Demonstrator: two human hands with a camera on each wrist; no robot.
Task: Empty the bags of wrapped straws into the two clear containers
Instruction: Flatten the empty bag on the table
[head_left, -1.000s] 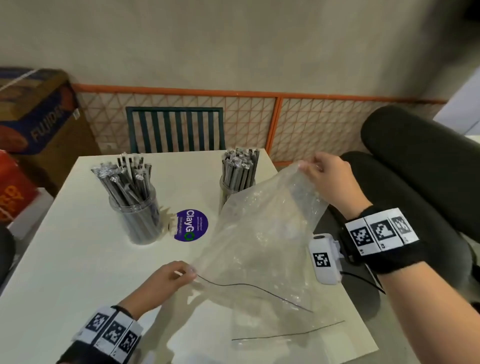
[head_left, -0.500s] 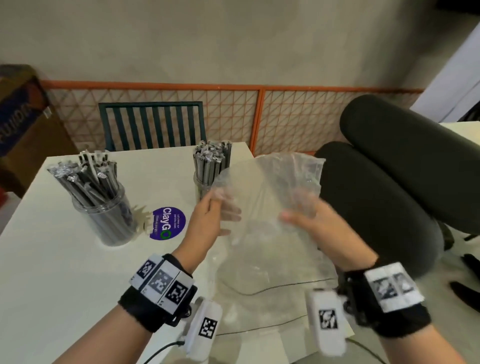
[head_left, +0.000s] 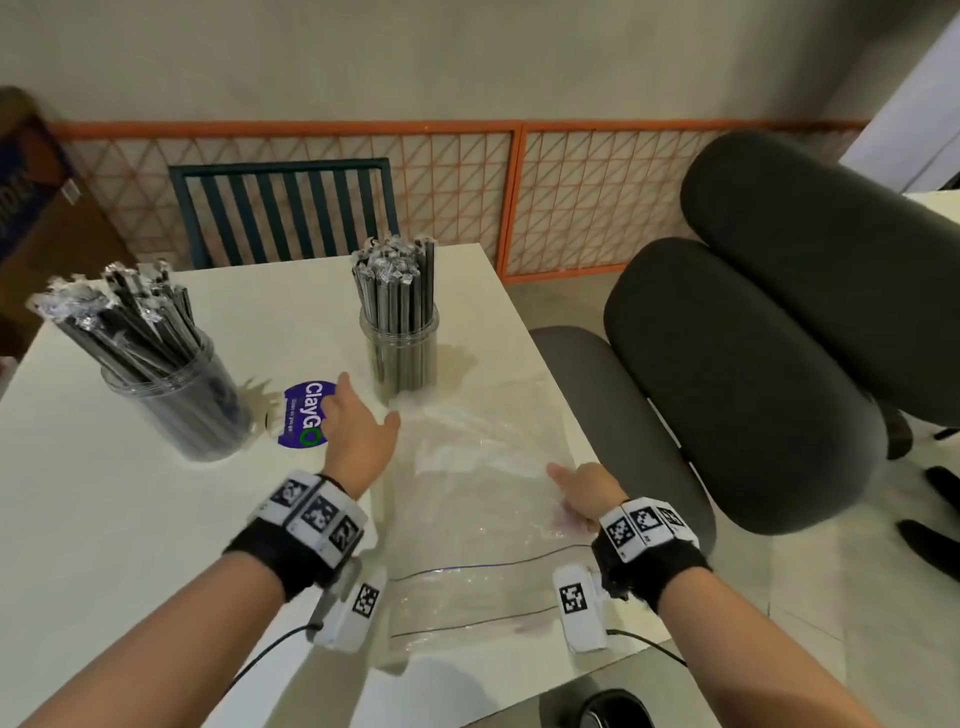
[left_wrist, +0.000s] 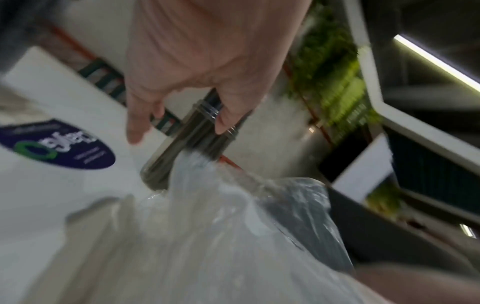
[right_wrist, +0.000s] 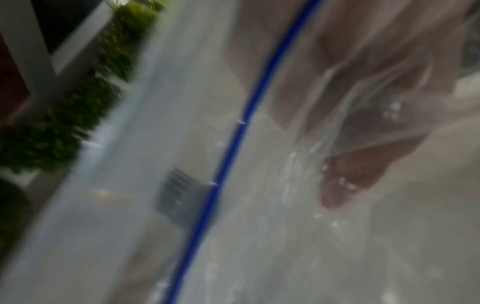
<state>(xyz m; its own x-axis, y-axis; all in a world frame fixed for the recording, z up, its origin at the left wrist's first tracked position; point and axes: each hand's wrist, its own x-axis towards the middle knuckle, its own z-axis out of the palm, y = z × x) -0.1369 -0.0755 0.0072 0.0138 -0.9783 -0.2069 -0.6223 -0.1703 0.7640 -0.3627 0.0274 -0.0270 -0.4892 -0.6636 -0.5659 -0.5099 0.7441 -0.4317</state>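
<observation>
Two clear containers hold wrapped straws: the left container (head_left: 179, 400) has them fanned out, the right container (head_left: 400, 358) (left_wrist: 189, 139) has them upright. An empty clear zip bag (head_left: 467, 467) (left_wrist: 207, 236) (right_wrist: 259, 226) lies flat on the white table (head_left: 104, 519) in front of the right container. My left hand (head_left: 358, 426) (left_wrist: 202, 61) hovers over the bag's left edge with straight fingers and holds nothing. My right hand (head_left: 584, 491) rests on the bag's right side. Its fingers (right_wrist: 363, 144) show blurred through the plastic.
A purple sticker (head_left: 306, 415) (left_wrist: 59, 146) lies between the containers. A dark office chair (head_left: 753, 364) stands close to the table's right edge. A green slatted chair (head_left: 280, 208) and an orange mesh fence (head_left: 514, 208) are behind the table.
Both hands held the bag up in the air; it now lies flat on the table. The left hand has let go, and the right hand has come down with it.
</observation>
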